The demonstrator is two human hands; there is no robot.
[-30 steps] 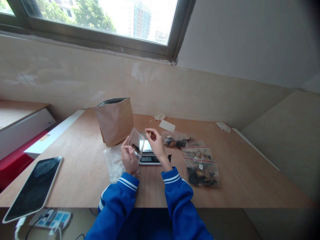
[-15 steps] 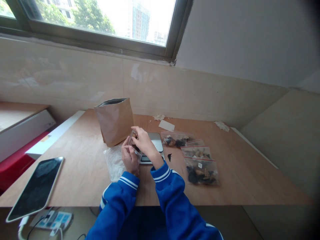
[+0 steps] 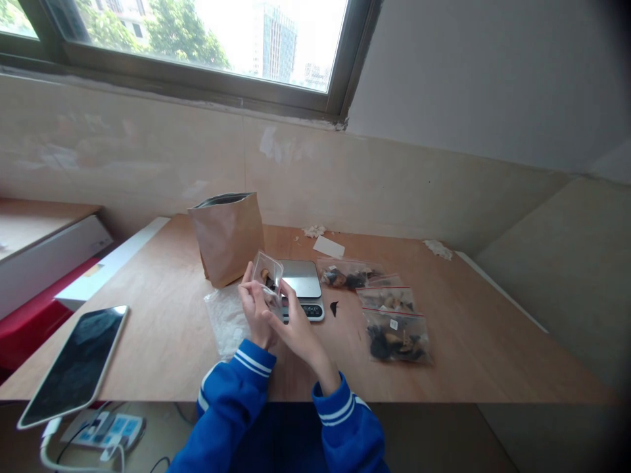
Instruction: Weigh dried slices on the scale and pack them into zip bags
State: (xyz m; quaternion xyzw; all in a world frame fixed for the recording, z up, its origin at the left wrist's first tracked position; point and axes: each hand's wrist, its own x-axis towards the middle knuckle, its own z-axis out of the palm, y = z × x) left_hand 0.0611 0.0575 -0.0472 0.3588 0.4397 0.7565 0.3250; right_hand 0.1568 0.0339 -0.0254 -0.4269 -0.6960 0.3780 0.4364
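Note:
A clear plastic bag (image 3: 267, 263) with some brown and dark dried pieces in it is held up between both hands. My left hand (image 3: 255, 309) grips it from the left, fingers wrapped round its side. On the other side my right hand (image 3: 294, 322) has its fingers against the bag's right edge, thumb toward the left hand. Just behind the hands lies a small digital scale (image 3: 305, 282), its left part hidden by the bag. Under and left of my left hand is a stack of clear empty-looking bags (image 3: 224, 320).
An open brown paper pouch (image 3: 227, 240) stands behind the hands. Filled zip bags (image 3: 398, 338) lie to the right, near a small dark scrap (image 3: 334, 308). A white card (image 3: 328, 247) is at the back. A tablet (image 3: 76, 364) overhangs the left front edge.
My right hand has drawn back from over the bag's mouth to its right side. The bag's opening and more of the scale now show.

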